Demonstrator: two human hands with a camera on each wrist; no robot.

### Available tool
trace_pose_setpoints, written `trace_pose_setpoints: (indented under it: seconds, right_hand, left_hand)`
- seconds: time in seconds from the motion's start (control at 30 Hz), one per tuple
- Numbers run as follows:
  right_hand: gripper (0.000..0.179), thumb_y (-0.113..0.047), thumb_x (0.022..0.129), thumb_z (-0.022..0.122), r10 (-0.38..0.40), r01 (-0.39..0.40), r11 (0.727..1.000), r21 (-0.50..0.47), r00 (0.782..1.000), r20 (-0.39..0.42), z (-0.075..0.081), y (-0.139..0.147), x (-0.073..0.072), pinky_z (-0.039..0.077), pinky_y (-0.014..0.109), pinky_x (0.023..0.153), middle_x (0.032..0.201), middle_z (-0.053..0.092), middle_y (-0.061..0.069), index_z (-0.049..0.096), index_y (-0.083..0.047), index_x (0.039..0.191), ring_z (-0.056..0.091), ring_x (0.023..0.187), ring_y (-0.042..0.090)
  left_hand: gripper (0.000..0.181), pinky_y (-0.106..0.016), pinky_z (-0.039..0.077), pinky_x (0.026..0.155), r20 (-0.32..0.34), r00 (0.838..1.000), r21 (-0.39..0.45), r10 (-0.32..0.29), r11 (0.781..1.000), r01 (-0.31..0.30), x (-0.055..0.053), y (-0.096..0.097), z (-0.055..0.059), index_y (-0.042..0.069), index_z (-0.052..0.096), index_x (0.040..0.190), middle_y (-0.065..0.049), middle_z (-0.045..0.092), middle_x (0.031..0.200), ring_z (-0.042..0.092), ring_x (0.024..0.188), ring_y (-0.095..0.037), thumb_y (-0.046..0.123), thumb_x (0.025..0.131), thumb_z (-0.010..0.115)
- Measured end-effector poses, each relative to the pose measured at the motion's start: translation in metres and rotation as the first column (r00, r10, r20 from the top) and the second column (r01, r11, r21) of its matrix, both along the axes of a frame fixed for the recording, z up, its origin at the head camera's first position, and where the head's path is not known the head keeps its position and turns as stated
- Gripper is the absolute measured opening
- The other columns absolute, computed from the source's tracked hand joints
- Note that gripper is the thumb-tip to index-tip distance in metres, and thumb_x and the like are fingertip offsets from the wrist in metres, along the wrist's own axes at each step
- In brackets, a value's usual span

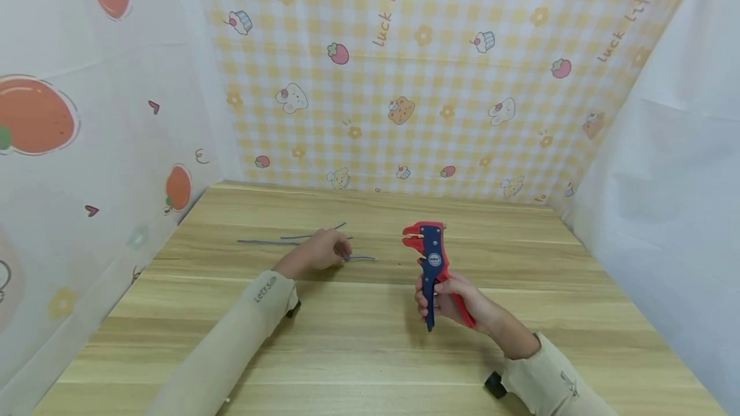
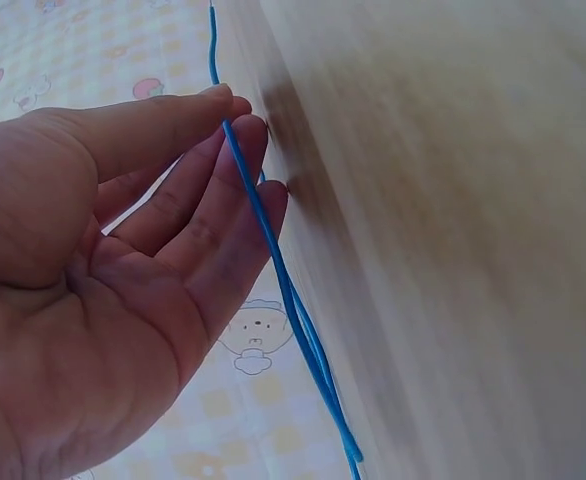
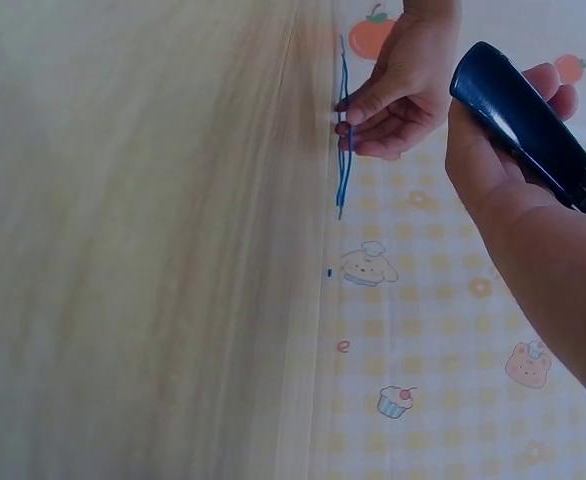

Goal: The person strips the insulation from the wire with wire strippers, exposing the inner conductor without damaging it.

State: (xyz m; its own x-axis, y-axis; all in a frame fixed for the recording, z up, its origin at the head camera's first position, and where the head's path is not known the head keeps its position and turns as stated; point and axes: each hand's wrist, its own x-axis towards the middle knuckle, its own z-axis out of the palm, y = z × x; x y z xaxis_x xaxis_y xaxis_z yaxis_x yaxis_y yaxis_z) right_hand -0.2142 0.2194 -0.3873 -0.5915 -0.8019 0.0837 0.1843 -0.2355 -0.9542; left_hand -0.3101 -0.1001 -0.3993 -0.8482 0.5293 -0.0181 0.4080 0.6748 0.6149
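Pliers [image 1: 433,259] angular, wires [image 2: 287,292] thin, smooth

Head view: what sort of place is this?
Probably a small screened-off work table, perhaps for wiring jobs: a wood-grain table with a patterned sheet behind it, and thin blue wires, with red-and-blue pliers in the right hand.
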Motion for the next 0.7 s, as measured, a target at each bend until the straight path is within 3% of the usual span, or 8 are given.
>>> trace_pose_setpoints:
  seconds: [0.3,0.7]
  right_hand:
    - [0.029,-0.005,0.096,0.031,0.005,-0.005,1.0,0.009,1.0,0.009,0.0019,-0.0011,0.0,0.048,0.038,0.09,0.1,0.06,0.005,0.049,-0.003,0.119,0.059,0.091,0.02]
    - [0.03,-0.006,0.096,0.031,0.014,-0.014,1.0,-0.006,1.0,0.011,0.0005,-0.002,-0.0007,0.048,0.038,0.091,0.1,0.06,0.005,0.049,-0.004,0.12,0.059,0.091,0.019]
  left_hand:
    - [0.016,-0.032,0.055,0.086,-0.001,1.0,0.007,-0.027,1.0,0.027,-0.0028,-0.0018,-0.0018,0.0,0.071,0.102,-0.004,0.07,0.095,0.067,0.091,-0.017,-0.007,0.088,0.069]
    - [0.017,-0.034,0.054,0.086,-0.018,0.999,0.012,0.039,0.999,-0.039,-0.0068,-0.0099,-0.001,0.005,0.072,0.105,-0.001,0.07,0.097,0.066,0.093,-0.017,0.002,0.088,0.071]
